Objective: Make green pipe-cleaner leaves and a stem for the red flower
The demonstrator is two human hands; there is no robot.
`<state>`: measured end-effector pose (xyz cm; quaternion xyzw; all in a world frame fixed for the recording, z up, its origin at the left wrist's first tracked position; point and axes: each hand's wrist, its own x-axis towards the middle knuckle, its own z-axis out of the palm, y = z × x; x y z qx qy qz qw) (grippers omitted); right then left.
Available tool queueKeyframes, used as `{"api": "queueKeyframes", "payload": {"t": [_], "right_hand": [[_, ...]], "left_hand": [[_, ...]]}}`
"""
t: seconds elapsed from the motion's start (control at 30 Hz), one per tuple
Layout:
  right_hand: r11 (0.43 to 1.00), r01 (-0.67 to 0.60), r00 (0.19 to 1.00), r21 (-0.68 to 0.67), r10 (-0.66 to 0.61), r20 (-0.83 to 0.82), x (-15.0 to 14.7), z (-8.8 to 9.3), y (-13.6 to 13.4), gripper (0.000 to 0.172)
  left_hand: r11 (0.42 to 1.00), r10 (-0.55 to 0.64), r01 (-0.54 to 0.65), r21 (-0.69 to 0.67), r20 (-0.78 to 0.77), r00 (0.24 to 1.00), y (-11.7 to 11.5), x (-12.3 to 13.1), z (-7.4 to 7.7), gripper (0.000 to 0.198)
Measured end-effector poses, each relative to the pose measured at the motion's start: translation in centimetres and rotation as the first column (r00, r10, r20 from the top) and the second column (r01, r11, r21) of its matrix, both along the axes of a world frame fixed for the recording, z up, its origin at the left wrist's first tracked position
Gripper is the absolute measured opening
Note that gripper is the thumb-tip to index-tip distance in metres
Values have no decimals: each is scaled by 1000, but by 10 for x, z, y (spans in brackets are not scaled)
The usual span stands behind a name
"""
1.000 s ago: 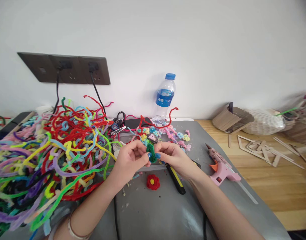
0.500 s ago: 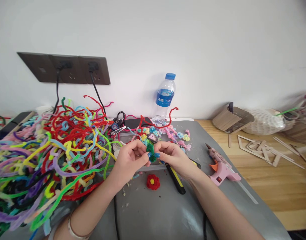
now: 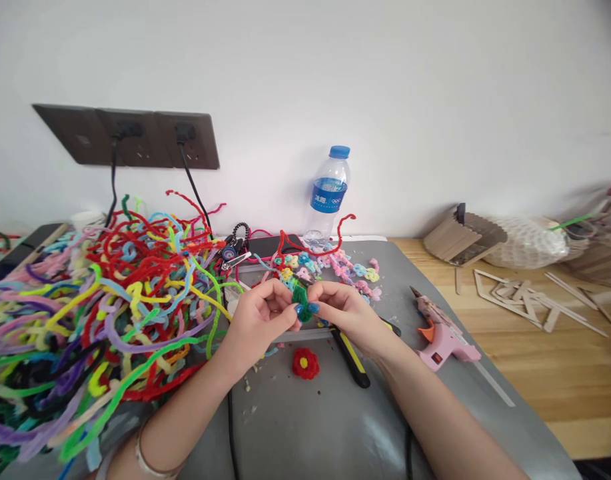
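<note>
A small dark green piece of bent pipe cleaner [image 3: 301, 298] is pinched between my two hands above the grey mat. My left hand [image 3: 264, 313] is closed on its left side, thumb and fingertips together. From the right, my right hand [image 3: 341, 312] grips the same piece, its thumb meeting the left thumb. Just below lies a red pipe-cleaner flower [image 3: 306, 363] with a yellow centre. Pliers with black and yellow handles [image 3: 354, 357] rest partly hidden under my right hand. Several small pastel flowers [image 3: 342, 267] are heaped behind my fingers.
A large tangle of coloured pipe cleaners [image 3: 135, 300] covers the left side. A pink glue gun [image 3: 442, 337] lies on the right of the grey mat [image 3: 335, 433]. An upright bottle [image 3: 329, 197] stands by the wall; wooden sticks [image 3: 530, 300] lie on the wooden table.
Both hands keep their pinch on the green pipe cleaner, with barely any movement of the fingers. Nothing else has visibly shifted.
</note>
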<state>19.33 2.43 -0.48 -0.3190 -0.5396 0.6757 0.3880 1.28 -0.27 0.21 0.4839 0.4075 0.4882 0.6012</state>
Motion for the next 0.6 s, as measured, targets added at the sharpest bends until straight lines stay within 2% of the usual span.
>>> {"api": "queueKeyframes", "payload": {"t": [0.6], "right_hand": [[1000, -1, 1000, -25, 1, -9, 2, -1, 0, 28]], "left_hand": [[1000, -10, 10, 22, -12, 1000, 0, 0, -2, 16]]}}
